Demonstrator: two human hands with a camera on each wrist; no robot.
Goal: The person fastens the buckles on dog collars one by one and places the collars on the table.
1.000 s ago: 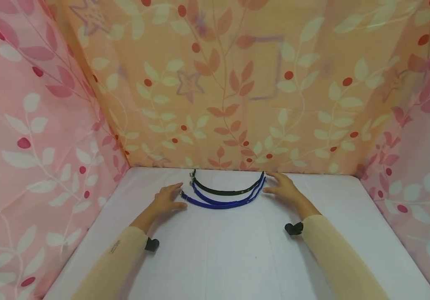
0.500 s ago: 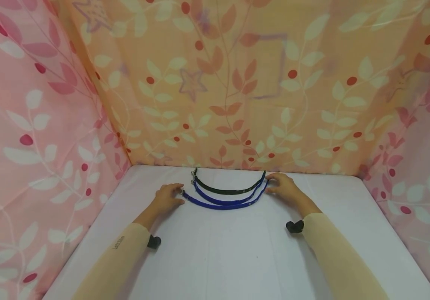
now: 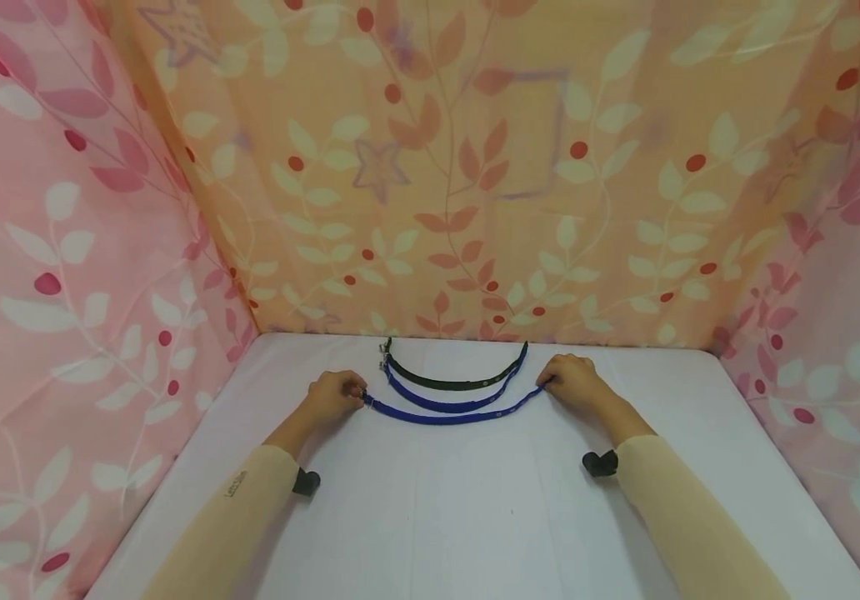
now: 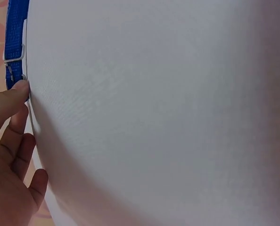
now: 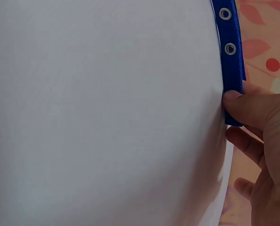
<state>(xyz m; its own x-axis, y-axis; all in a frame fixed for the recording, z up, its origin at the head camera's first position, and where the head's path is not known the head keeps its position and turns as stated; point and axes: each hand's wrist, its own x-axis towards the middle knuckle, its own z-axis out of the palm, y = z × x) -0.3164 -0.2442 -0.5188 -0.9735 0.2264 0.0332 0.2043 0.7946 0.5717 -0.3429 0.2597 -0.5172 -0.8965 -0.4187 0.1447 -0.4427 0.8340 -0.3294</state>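
A blue collar [image 3: 437,420] with a metal buckle and eyelets bows toward the front between both hands. My left hand [image 3: 331,397] pinches its buckle end; in the left wrist view the thumb presses beside the silver buckle [image 4: 13,60]. At the other end my right hand [image 3: 574,383] pinches the strap tip, and the right wrist view shows the thumb over the blue strap [image 5: 232,70] below two metal eyelets. Behind it lie a second blue collar [image 3: 445,407] and a dark green collar [image 3: 445,385], both curved the same way, buckles at left.
The table [image 3: 460,517] is covered with a white cloth. A floral curtain [image 3: 475,250] stands along its back edge, and pink floral curtains [image 3: 85,375] hang at the sides. A black wrist mount [image 3: 599,463] sits on each sleeve.
Both hands have closed on the ends of the front blue collar. The right hand has drawn its tip right and forward, so the collar has separated from the second blue one.
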